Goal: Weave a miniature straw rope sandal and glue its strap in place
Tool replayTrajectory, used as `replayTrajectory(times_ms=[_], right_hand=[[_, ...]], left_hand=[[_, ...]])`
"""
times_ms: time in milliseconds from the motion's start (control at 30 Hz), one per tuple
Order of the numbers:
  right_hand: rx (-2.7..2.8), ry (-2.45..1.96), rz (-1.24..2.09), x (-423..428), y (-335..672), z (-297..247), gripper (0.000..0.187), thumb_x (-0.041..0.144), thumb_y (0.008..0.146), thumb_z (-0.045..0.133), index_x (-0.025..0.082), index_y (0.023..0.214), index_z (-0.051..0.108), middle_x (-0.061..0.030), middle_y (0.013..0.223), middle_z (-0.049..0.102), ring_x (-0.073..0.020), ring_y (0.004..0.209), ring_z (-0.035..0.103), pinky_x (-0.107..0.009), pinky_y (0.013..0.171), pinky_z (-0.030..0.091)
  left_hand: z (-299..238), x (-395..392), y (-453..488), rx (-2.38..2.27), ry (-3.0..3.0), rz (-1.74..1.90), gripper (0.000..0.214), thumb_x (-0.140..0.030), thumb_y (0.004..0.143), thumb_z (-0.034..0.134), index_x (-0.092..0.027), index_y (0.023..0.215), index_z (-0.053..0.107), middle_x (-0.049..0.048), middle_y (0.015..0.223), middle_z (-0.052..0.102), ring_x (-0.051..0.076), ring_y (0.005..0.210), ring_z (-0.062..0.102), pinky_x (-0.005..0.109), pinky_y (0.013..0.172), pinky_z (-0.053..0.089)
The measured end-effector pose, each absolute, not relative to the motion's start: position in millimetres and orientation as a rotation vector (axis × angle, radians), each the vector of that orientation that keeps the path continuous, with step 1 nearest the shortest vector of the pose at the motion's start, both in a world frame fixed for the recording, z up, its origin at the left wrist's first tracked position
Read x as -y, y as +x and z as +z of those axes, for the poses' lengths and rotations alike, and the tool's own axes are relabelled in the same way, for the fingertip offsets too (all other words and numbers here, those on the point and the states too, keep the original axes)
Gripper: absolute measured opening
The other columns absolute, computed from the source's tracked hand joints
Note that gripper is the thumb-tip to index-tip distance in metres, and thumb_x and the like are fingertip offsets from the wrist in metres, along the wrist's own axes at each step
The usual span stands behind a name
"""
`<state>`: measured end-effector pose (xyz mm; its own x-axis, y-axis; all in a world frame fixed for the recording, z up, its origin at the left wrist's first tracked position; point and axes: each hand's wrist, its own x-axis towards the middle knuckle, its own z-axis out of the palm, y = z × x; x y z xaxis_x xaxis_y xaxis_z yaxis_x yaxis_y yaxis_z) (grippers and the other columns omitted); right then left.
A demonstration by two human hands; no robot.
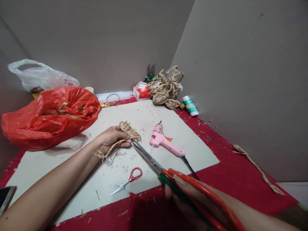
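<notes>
Jutting from the left fingers (122, 134), a braided straw piece (130, 131).

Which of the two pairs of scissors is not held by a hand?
The small red-handled scissors, lying near the pink glue gun. The larger orange-and-green-handled scissors are gripped in the right hand.
</notes>
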<state>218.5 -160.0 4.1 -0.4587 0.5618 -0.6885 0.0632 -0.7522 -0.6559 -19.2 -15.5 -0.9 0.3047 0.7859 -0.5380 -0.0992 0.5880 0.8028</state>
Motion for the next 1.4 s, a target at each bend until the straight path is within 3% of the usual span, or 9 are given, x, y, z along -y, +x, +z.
replayTrajectory(times_ms=[167,733,967,1233,1400], right_hand=[[0.887,-1.392,2.253,153.9,209.2,4.4,0.054,0.073,0.079,0.05,0.019,0.085,0.055,0.0091,0.046,0.038,-0.0055,0.038,0.033,-0.016,0.037,0.037],[1.214,-1.463,2.004,147.7,200.3,7.0,0.052,0.067,0.086,0.039,0.018,0.072,0.053,0.0084,0.03,0.037,-0.0056,0.029,0.025,-0.021,0.04,0.023],[1.191,-1.475,2.051,151.2,201.0,4.0,0.055,0.074,0.08,0.043,0.02,0.077,0.051,0.0089,0.034,0.039,-0.006,0.029,0.027,-0.02,0.036,0.026],[1.096,-1.408,2.105,150.1,202.3,5.2,0.053,0.072,0.079,0.049,0.019,0.081,0.053,0.0104,0.04,0.038,-0.0057,0.034,0.031,-0.022,0.045,0.044],[1.058,-1.448,2.098,149.7,199.4,10.6,0.051,0.069,0.082,0.048,0.019,0.081,0.054,0.01,0.043,0.038,-0.0049,0.035,0.03,-0.02,0.042,0.042]], left_hand=[[1.4,16.7,-16.9,-1.135,0.741,0.673,0.015,0.007,0.069,0.061,-0.007,0.074,0.061,0.007,0.064,0.067,0.011,0.051,0.064,0.02,0.051,0.058],[2.6,16.0,-23.0,-1.062,0.795,0.607,0.019,0.007,0.066,0.06,-0.006,0.079,0.063,0.0083,0.064,0.068,0.014,0.049,0.066,0.021,0.047,0.057],[4.5,17.1,-22.0,-1.053,0.799,0.632,0.019,0.007,0.068,0.06,-0.008,0.079,0.063,0.0056,0.064,0.067,0.013,0.051,0.066,0.021,0.05,0.058],[5.7,19.7,-18.0,-1.048,0.792,0.649,0.021,0.008,0.071,0.057,-0.009,0.083,0.062,0.0056,0.067,0.067,0.012,0.053,0.065,0.02,0.053,0.057],[3.8,21.5,-15.3,-1.064,0.783,0.676,0.02,0.008,0.072,0.056,-0.01,0.081,0.059,0.004,0.065,0.066,0.012,0.054,0.066,0.02,0.052,0.058]])
